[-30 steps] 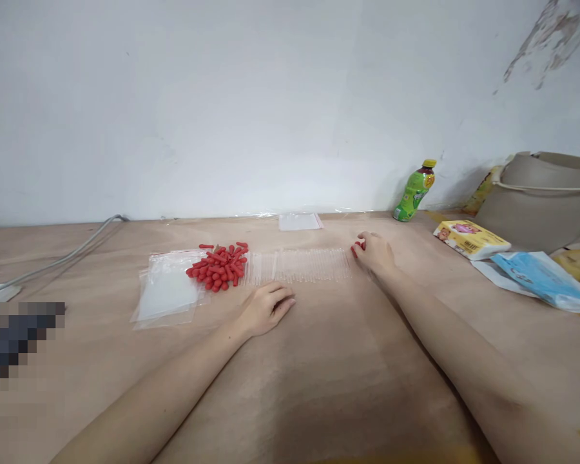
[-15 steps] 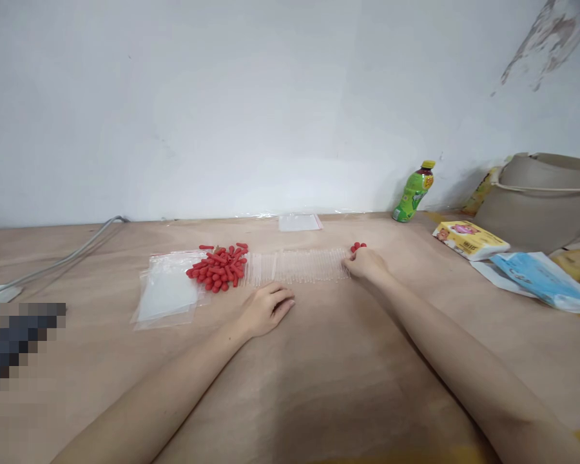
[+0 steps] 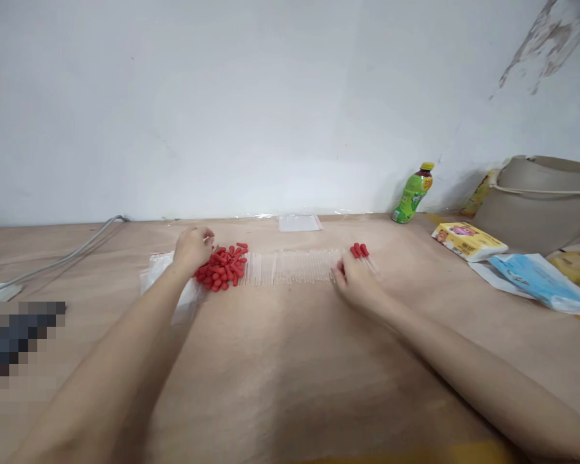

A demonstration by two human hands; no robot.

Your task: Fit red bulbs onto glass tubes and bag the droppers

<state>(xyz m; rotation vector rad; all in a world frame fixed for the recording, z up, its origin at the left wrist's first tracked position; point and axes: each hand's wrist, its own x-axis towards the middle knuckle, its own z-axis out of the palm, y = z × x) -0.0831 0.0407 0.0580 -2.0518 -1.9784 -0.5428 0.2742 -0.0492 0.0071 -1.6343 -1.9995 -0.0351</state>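
My left hand (image 3: pixel 192 250) is at the upper left edge of a pile of red rubber dropper bulbs (image 3: pixel 222 267). Its fingers are curled, and whatever may be between them is hidden. A long row of clear glass dropper tubes (image 3: pixel 290 266) lies side by side, right of the pile. At that row's right end, my right hand (image 3: pixel 360 282) has thumb and fingers closed on the end of a glass tube, largely covered by the hand. Just beyond it lie several droppers (image 3: pixel 361 251), glass tubes with red bulbs fitted on.
Clear plastic bags (image 3: pixel 186 309) lie partly under my left arm. Against the wall are a small zip bag (image 3: pixel 299 223) and a green drink bottle (image 3: pixel 410 196). Farther right sit a yellow tissue pack (image 3: pixel 468 240), a blue packet (image 3: pixel 541 280) and a grey bucket (image 3: pixel 536 206). A cable (image 3: pixel 77 251) runs at left.
My left hand has moved left and away from me, from in front of the tubes to the bulb pile. My right hand has shifted slightly left and nearer, uncovering the droppers with red bulbs.
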